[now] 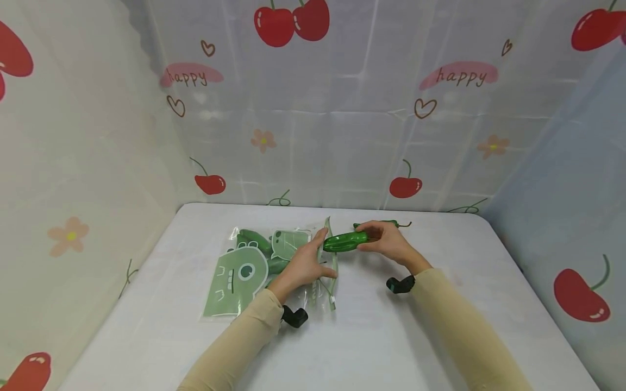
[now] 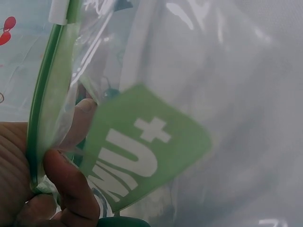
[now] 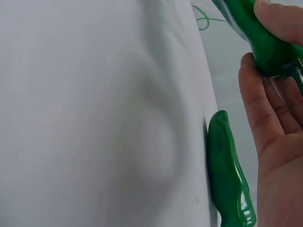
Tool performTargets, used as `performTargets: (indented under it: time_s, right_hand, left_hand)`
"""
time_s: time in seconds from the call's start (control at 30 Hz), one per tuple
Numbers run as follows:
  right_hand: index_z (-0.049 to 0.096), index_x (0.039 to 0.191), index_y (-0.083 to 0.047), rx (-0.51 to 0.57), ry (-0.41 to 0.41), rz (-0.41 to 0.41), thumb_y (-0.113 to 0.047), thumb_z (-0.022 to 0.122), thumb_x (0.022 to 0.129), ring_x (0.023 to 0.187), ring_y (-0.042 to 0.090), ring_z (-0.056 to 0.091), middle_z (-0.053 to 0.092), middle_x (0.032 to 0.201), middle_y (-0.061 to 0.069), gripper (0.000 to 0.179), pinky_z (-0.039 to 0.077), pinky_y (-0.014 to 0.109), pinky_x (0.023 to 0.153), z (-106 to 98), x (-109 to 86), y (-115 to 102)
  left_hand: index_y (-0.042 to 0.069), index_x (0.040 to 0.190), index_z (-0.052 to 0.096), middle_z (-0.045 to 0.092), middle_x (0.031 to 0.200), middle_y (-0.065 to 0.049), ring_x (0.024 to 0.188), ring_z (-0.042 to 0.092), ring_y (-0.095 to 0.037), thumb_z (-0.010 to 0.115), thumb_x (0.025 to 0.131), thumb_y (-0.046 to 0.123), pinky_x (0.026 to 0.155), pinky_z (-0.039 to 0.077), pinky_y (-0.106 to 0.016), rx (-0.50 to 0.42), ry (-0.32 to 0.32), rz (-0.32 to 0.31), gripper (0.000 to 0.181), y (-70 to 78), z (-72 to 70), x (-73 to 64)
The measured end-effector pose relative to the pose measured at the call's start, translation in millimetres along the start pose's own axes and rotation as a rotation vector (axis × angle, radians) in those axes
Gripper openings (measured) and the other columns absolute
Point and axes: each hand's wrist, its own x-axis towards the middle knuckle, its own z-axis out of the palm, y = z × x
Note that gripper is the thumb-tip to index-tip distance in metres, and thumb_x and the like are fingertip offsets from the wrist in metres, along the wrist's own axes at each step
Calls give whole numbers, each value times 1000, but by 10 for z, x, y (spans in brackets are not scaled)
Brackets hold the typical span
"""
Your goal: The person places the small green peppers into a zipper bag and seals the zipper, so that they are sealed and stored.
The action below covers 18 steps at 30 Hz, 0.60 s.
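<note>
My right hand [image 1: 389, 242] holds a shiny green chili pepper [image 1: 345, 242] level, its blunt tip pointing left at the mouth of a clear zip bag [image 1: 230, 288]. In the right wrist view the thumb lies along one side of the pepper [image 3: 270, 42] and the fingers along the other, near its stem. My left hand [image 1: 305, 264] is at the bag's mouth, thumb and fingers apart. Seen from the left wrist, its fingers [image 2: 71, 184] are curled at the green zip edge [image 2: 40, 109]. Green vegetables [image 1: 255, 239] show inside the bag, partly hidden behind its printed cartoon.
Another green chili pepper [image 3: 227, 170] lies on the white table [image 1: 371, 336] behind my right hand, mostly hidden by it in the head view. A printed curtain [image 1: 332, 146] hangs along the table's back edge. Black camera mounts [image 1: 401, 284] sit on both wrists.
</note>
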Motion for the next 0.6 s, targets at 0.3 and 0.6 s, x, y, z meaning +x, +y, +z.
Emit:
performTargets:
  time_s: [0.3,0.6]
  right_hand:
    - [70,127,-5,31,-14,-9,-10,86,83,110,26,69,69,130,18,47,58,21,87,113,46,-16]
    - [71,125,-6,44,-16,-23,-10,87,83,104,21,71,71,126,19,45,59,22,83,209,75,39]
  left_hand:
    - [23,167,17,17,173,-2,158,25,-27,94,75,22,127,28,-46,-9,0,-12,119,14,3,12]
    - [23,167,17,16,174,-3,158,23,-28,92,77,20,127,27,-48,-36,-3,-18,118,22,3,-11]
